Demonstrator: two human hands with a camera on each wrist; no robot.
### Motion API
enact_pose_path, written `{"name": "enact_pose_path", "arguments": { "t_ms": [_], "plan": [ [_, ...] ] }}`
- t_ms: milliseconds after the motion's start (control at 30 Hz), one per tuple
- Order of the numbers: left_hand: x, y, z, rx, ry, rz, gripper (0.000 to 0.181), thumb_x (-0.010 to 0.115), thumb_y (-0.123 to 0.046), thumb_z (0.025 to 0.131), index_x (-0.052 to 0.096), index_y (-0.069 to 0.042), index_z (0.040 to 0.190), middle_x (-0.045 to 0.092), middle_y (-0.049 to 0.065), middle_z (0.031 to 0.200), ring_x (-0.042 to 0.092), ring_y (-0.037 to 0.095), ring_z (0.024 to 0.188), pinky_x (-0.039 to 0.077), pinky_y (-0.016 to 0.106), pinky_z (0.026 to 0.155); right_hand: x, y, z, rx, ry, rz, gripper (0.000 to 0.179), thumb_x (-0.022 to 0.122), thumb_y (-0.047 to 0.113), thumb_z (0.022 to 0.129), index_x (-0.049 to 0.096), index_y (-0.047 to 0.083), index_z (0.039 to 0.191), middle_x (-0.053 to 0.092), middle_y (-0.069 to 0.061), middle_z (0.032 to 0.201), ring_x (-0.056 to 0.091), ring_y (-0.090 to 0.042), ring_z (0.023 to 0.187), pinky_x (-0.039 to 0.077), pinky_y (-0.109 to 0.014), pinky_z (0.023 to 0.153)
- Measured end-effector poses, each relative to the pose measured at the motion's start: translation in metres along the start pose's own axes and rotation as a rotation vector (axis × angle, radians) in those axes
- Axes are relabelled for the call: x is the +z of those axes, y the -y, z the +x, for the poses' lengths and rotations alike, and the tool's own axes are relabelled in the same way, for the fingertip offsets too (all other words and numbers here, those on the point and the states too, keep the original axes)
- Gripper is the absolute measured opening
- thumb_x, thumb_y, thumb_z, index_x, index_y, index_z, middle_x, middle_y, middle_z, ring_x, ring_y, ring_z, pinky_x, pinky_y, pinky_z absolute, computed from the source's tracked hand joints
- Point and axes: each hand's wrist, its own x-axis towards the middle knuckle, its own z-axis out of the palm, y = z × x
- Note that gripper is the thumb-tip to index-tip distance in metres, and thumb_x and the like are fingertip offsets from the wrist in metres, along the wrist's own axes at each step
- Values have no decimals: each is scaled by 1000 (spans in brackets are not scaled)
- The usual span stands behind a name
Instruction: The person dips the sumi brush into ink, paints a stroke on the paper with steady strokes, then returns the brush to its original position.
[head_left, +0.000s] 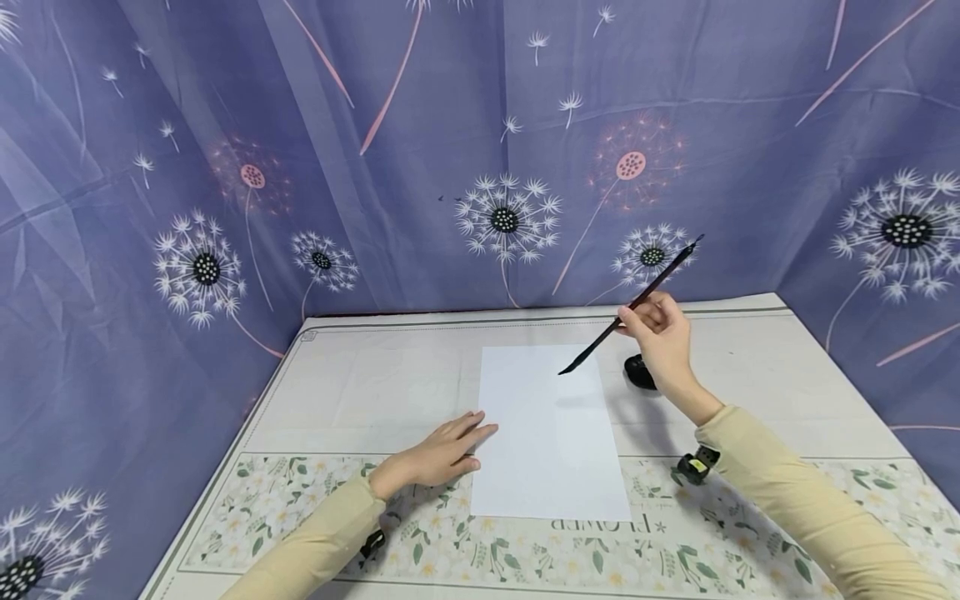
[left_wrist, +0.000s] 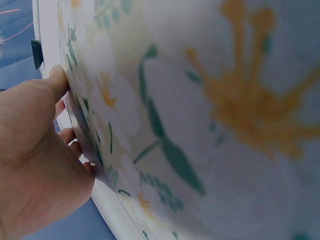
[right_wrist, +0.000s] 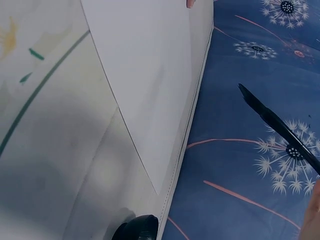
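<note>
My right hand (head_left: 663, 346) pinches a dark ink brush (head_left: 609, 328) between thumb and fingers, its black tip pointing down and left over the upper part of a blank white sheet of paper (head_left: 547, 450). In the right wrist view the brush (right_wrist: 280, 127) shows at the right edge, with its tip raised above the table. My left hand (head_left: 438, 452) lies with fingers extended at the left edge of the paper, fingertips right on that edge. The left wrist view shows this hand (left_wrist: 40, 135) low against the flowered cloth.
Just right of the paper, partly behind my right hand, stands a small rounded black object (head_left: 638, 372). A white cloth with a flowered band covers the table (head_left: 375, 375). Blue dandelion-print curtains (head_left: 420, 233) rise along the back and both sides.
</note>
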Motion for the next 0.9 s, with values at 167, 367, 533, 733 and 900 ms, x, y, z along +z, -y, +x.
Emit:
{"name": "enact_pose_path", "arguments": {
  "t_ms": [167,367,533,733,900],
  "plan": [
    [1,2,1,5,-3,5,59,41,-33,104,20,-13,156,12,18,162,11,36,150,18,57,118,2,-2,0,-10,3,-7,23,61,-17,85,56,5,90,68,-1,72,67,-11,65,59,-26,63],
    [1,1,1,3,0,3,59,41,-33,104,20,-12,156,12,18,162,11,36,150,18,57,118,4,-3,-1,-2,7,-24,20,63,-15,85,56,3,91,68,0,72,68,-10,66,59,-25,63],
    [1,0,0,1,-2,-8,59,41,-32,104,20,-12,156,12,18,161,11,37,150,19,57,118,6,-4,-3,10,10,-25,20,63,-15,85,55,2,91,68,-1,73,68,-10,67,59,-26,64],
    [1,0,0,-1,1,-6,59,41,-32,104,20,-12,156,12,18,162,11,37,150,18,57,118,9,-5,-4,13,19,-30,20,62,-15,86,55,3,91,68,-1,73,68,-10,67,59,-26,64],
    [1,1,0,-6,0,-5,59,41,-33,104,20,-13,156,12,18,162,11,36,150,18,57,118,10,-6,-5,5,31,-48,20,61,-15,86,55,3,92,68,0,73,68,-10,66,59,-25,64]
  ]
}}
